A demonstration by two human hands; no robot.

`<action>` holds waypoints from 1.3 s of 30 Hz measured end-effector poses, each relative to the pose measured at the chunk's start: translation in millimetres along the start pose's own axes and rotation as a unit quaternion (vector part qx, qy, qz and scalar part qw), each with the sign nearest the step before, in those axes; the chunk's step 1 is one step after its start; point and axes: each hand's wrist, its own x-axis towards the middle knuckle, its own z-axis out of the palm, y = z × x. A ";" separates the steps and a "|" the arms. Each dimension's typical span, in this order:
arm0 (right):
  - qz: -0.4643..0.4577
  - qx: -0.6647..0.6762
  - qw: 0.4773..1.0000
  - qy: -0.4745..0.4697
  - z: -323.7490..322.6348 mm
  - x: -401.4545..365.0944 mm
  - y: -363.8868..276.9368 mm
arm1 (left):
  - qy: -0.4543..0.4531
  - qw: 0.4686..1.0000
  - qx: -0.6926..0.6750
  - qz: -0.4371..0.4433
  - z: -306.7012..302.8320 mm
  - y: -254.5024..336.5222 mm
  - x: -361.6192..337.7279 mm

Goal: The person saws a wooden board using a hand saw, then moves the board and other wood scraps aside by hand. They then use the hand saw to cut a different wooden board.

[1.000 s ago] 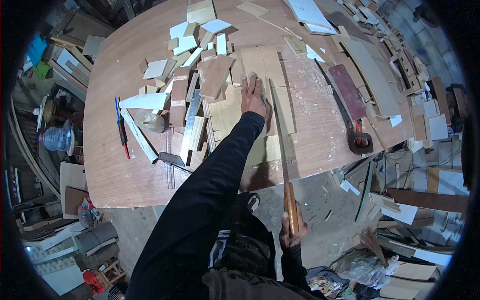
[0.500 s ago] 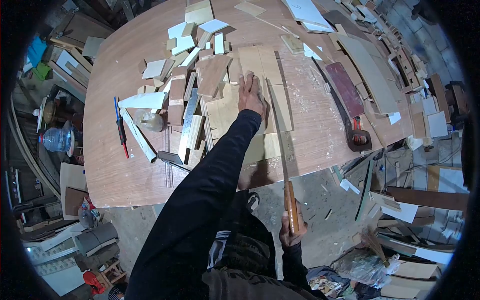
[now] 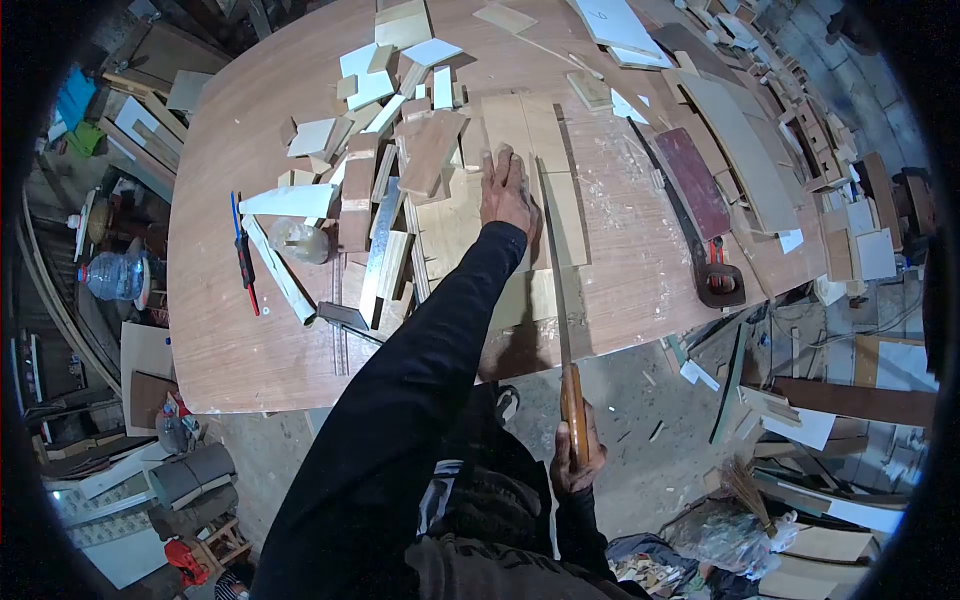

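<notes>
My left hand on the board, my right hand round the saw.
Offcuts crowd the board's left; my left fingers lie nearly straight beside the blade, my right ones wrap its handle.

Woodworking shop, in use. Table carries wood offcuts, sawdust, a handsaw, a square and 1 red-and-black tool. Concrete floor is littered with scraps. Boards lie at right; at lower left, 1 grey roll. Block wall at upper right.
</notes>
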 end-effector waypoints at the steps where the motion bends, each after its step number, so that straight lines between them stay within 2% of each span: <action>1: -0.026 -0.011 1.000 0.004 -1.7 -4.2 -1.1 | 0.001 1.000 -0.018 -0.013 -0.2 2.8 -3.1; 5: -0.010 0.005 1.000 -0.008 -0.5 6.3 6.5 | 0.019 1.000 -0.024 0.003 2.4 -2.7 4.2; 6: -0.068 -0.034 0.997 0.008 -1.4 -0.6 9.9 | -0.004 1.000 -0.013 -0.010 0.9 -0.9 2.2; 7: -0.067 -0.037 0.997 0.006 -0.5 0.1 14.6 | -0.029 0.999 -0.004 -0.025 -0.4 1.5 -1.0; 9: -0.074 -0.034 0.997 0.005 -1.0 3.0 21.5 | -0.021 1.000 0.001 -0.016 1.0 3.4 -4.1; 10: 0.019 0.006 1.000 -0.018 -1.7 5.8 12.7 | -0.030 0.999 0.000 -0.027 -0.5 5.3 -4.7; 11: 0.017 0.010 1.000 -0.016 -0.4 4.0 12.6 | -0.038 0.999 0.001 -0.032 -3.8 4.9 0.0; 13: -0.090 -0.080 0.993 0.009 -4.0 -2.4 9.3 | -0.031 0.999 0.007 -0.027 0.9 0.0 1.8; 15: -0.063 -0.053 0.997 -0.008 -4.6 -3.2 11.2 | -0.025 0.999 0.008 -0.027 5.4 0.6 -0.8; 17: -0.114 -0.077 0.991 -0.003 2.2 -1.7 25.2 | -0.014 0.999 0.001 -0.034 4.2 2.5 0.8; 18: -0.048 -0.032 0.998 0.018 1.4 -4.3 13.3 | -0.015 0.999 0.003 -0.032 2.9 1.4 -0.1; 23: -0.053 -0.038 0.997 0.028 -1.6 -3.6 17.1 | 0.021 1.000 -0.017 -0.016 13.2 -5.8 -1.4; 25: 0.011 0.014 1.000 -0.004 -5.8 2.7 6.0 | 0.009 1.000 -0.016 -0.012 5.9 -3.6 -0.2; 26: -0.028 -0.006 1.000 0.009 -5.1 -0.4 9.7 | -0.001 1.000 -0.019 -0.015 3.6 -1.3 -1.1; 29: 0.000 0.006 1.000 -0.003 -3.6 2.7 16.8 | 0.009 1.000 -0.021 -0.017 9.6 -4.5 -1.9; 30: 0.035 0.015 0.999 -0.012 -2.6 6.8 14.7 | 0.009 1.000 -0.020 -0.018 8.2 -2.5 -5.1; 33: 0.003 -0.015 1.000 -0.006 -5.9 -5.8 5.8 | -0.026 0.999 0.001 -0.036 4.4 -2.0 -0.5; 35: -0.008 -0.014 1.000 0.013 -4.8 -5.8 10.4 | 0.024 0.999 -0.037 -0.006 5.5 -1.0 -4.4; 37: 0.039 0.019 0.999 -0.019 -3.9 7.9 5.0 | 0.010 0.999 -0.028 -0.016 3.6 2.7 -6.7; 39: 0.003 -0.012 1.000 -0.008 -2.0 1.5 10.8 | -0.001 1.000 -0.015 -0.024 -0.5 1.1 1.6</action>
